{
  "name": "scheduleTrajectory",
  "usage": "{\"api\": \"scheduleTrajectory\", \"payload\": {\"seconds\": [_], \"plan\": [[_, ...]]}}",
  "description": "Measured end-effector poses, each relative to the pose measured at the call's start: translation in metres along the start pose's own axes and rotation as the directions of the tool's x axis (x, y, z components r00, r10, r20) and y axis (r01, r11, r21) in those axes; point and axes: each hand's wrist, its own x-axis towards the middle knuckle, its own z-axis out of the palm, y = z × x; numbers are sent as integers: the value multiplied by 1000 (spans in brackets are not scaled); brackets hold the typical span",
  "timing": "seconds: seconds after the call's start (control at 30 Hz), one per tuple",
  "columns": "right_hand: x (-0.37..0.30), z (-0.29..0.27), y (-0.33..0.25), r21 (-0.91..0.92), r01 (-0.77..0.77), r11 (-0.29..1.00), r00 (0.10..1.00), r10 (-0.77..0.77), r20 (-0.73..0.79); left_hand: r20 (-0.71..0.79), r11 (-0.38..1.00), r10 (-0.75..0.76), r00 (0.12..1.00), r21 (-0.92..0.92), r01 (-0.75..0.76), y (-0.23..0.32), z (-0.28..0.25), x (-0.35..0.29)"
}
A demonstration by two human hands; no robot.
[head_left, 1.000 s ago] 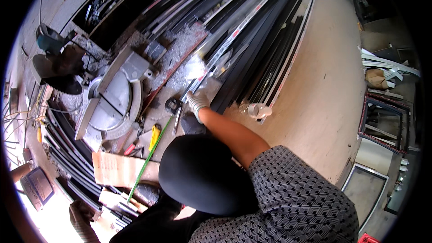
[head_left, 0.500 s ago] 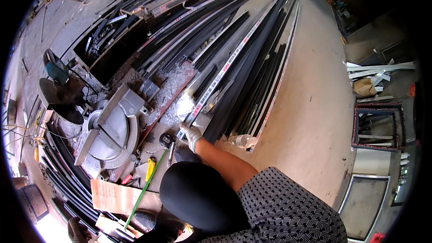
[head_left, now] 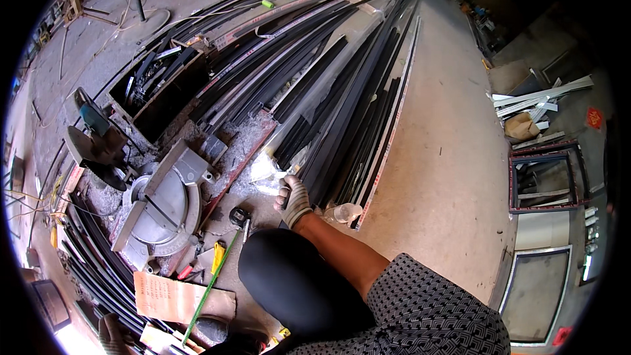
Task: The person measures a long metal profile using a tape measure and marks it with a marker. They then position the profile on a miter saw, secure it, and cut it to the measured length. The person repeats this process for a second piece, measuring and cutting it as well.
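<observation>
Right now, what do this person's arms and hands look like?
The right hand wears a pale grey glove with a striped cuff; a bare forearm meets a short sleeve in a grey and black geometric pattern. The left hand, in shadow, looks gloved too.

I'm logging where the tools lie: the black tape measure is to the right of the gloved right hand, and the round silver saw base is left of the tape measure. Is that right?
Not quite: the black tape measure lies to the left of the gloved right hand, as the head view shows. The round silver saw base is left of the tape measure.
</observation>
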Motion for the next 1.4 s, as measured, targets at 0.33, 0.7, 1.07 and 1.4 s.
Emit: {"api": "scheduleTrajectory", "payload": {"seconds": [0.33, 0.7, 1.07, 1.4], "plan": [[-34, -13, -34, 246, -139, 959, 931, 42, 364, 73, 967, 173, 982, 176, -184, -17, -6, 0], [-24, -2, -6, -167, 115, 979, 993, -115, 10, 134, 943, 191, 972, 248, -220, -29, -17, -3], [-32, 6, -2, -68, 223, 972, 973, -217, 84, -42, 996, 23, 999, -84, -27, -71, -7, 11], [-64, 15, -22, 6, 138, 990, 975, -136, 175, 34, 995, 42, 999, -95, -38, -63, 1, 11]]}}
